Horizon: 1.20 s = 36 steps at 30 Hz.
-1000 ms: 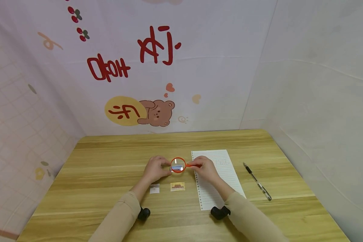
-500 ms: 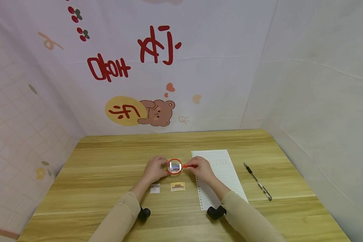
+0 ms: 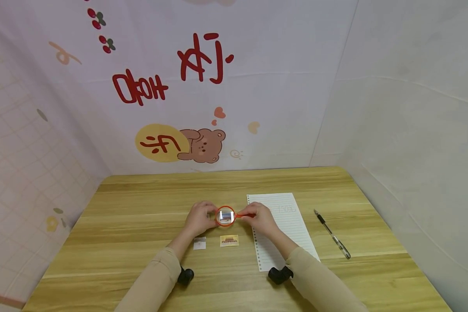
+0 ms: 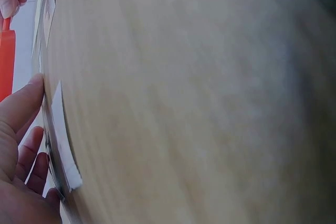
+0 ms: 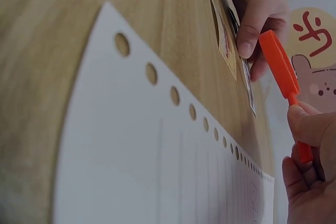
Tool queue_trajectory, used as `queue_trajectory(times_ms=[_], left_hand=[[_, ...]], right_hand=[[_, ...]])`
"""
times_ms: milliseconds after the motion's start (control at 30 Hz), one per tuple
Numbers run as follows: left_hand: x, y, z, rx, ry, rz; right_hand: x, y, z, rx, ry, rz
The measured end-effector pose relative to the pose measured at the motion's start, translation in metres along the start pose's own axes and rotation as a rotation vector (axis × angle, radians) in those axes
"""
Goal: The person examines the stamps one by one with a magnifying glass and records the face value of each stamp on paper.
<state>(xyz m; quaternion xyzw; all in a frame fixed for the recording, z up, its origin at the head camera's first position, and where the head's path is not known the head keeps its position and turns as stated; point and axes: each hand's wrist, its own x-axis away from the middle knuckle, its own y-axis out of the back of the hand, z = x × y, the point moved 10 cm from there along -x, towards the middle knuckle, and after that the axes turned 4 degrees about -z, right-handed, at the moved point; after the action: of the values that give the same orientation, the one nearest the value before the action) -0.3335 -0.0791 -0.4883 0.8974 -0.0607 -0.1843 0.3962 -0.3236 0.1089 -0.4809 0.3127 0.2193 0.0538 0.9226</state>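
Observation:
In the head view my right hand [image 3: 260,217] pinches the handle of a red-orange magnifying glass [image 3: 225,216]. Its round lens hovers above a small picture card [image 5: 249,88], which shows enlarged through the glass. At that card's left edge rests my left hand [image 3: 200,219], thumb and fingers bent loosely and tips down near the table. The right wrist view shows the lens tilted and apart from the card, with the left thumb beside the card. Whether the left fingertips grip the card's edge is hidden.
Nearer the front lie a yellow printed card [image 3: 229,241] and a small pale card [image 3: 199,243]. A lined, hole-punched sheet [image 3: 282,247] with handwriting lies under the right forearm. Farther right is a pen [image 3: 332,234]. A printed cloth [image 3: 281,108] hangs behind the wooden table [image 3: 148,190].
My right hand has shifted the magnifying glass slightly left, so its lens frames the picture card more centrally; lately it has dipped a little. The left hand stays in place.

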Motion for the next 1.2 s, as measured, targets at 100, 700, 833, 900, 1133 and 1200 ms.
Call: queue_trajectory(times_ms=[100, 700, 833, 900, 1133, 1200], left_hand=[[-0.0011, -0.0015, 0.0034, -0.005, 0.028, 0.01], [-0.0007, -0.0032, 0.005, -0.006, 0.044, 0.018], [-0.0005, -0.0028, 0.0041, -0.008, 0.038, 0.018], [-0.0003, -0.0027, 0.0037, -0.006, 0.04, 0.023], [0.0004, -0.0022, 0.0043, 0.003, 0.054, 0.03], [0.0003, -0.0021, 0.0043, 0.003, 0.051, 0.029]], right_hand=[[0.0011, 0.0017, 0.0, 0.014, 0.002, -0.008], [0.0023, 0.0035, -0.0059, 0.007, -0.022, -0.016], [0.002, 0.0004, -0.0055, 0.004, -0.032, -0.002], [0.0018, -0.0008, -0.0059, 0.013, -0.042, 0.003], [0.0005, -0.0015, -0.0047, 0.028, -0.059, -0.002], [-0.0001, -0.0013, -0.0047, 0.029, -0.061, -0.002]])
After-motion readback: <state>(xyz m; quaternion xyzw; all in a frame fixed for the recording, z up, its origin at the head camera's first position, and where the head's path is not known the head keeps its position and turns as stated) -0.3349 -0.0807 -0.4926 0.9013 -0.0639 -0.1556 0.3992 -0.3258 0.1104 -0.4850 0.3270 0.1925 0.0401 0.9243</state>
